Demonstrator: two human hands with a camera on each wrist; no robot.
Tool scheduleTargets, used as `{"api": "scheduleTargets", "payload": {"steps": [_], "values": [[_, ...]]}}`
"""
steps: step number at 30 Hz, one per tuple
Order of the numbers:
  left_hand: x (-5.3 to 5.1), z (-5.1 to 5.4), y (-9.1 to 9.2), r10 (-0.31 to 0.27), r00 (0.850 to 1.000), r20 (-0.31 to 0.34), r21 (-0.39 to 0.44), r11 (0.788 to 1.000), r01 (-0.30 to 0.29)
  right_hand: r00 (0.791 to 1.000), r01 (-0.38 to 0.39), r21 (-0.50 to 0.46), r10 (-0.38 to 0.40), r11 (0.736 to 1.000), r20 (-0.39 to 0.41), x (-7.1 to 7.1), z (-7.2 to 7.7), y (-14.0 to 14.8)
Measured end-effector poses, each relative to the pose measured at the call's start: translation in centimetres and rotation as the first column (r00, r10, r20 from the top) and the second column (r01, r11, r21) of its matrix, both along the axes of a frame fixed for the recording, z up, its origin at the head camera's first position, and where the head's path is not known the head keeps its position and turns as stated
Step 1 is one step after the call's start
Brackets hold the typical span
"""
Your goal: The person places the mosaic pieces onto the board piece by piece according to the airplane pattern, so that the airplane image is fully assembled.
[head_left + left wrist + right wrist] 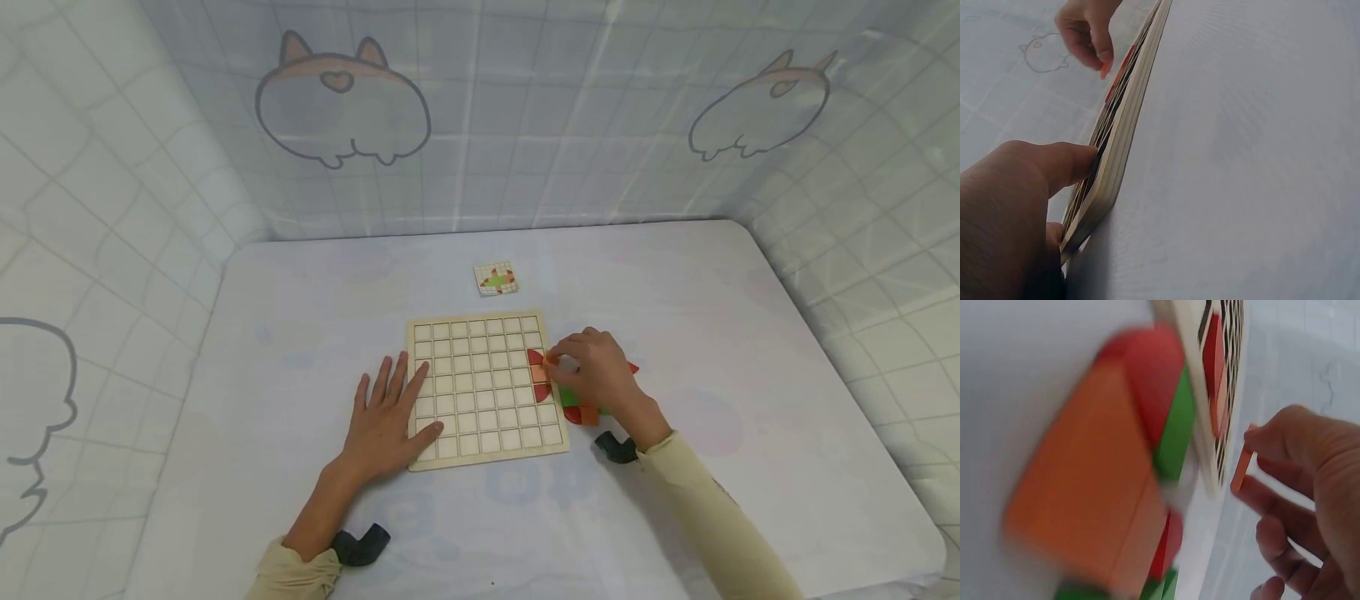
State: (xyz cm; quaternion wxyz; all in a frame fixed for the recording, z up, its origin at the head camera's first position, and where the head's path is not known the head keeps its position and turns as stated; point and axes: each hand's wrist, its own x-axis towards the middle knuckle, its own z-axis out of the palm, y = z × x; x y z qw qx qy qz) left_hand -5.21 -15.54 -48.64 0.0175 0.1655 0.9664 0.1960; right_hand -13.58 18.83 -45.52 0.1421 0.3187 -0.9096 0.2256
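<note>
Pale curtains [517,125] with grid lines and cartoon animal outlines wrap the back and sides of my white table [285,333], so that's the setup. Going left to right: a black elbow-shaped piece [362,546] sits by my left wrist, at the cuff of a beige sleeve [296,575]. My left hand [384,429] is spread out flat, fingers pretty straight, not holding anything; index finger and thumb rest over the left edge of the wooden grid board [472,379], which lies around mid-table. Past its far edge, toward the table's back edge, there's a little pattern card [496,279]. Along the board's right edge, one orange square tile [539,374] sits between two red curved tiles [542,392] in the last column. My right hand [600,371] has thumb and fingertip pinched together on another orange tile [1243,467], held up at that right edge, near the upper red one; can't tell if they touch. Other fingers are loosely bent. Just beyond that edge, partly under my hand, is a jumble of loose green, orange and red tiles [590,416]. Another black elbow piece [617,447] is by my right wrist.
</note>
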Motion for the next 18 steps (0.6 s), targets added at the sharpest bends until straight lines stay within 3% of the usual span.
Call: {"api": "scheduleTargets", "payload": {"steps": [3,7,11,18], "values": [[0.0,-0.1,-0.1,-0.001,1.0,-0.003,0.005,1.0,0.001,0.993,-0.115,-0.034,0.116,0.993,0.013,-0.2,-0.3,-1.3],[-0.1,-0.3,-0.1,-0.003,1.0,-0.023,0.019,1.0,0.004,0.98,-0.183,0.006,0.182,0.983,0.082,0.0,-0.1,-2.8],[-0.1,-0.3,0.0,-0.002,1.0,-0.028,0.017,1.0,0.003,0.975,-0.195,0.08,0.185,0.978,0.12,0.4,0.2,-3.4],[0.0,0.0,0.0,0.003,1.0,-0.007,-0.004,1.0,-0.003,0.983,-0.169,0.144,0.157,0.975,0.094,0.6,0.2,-3.0]]}}
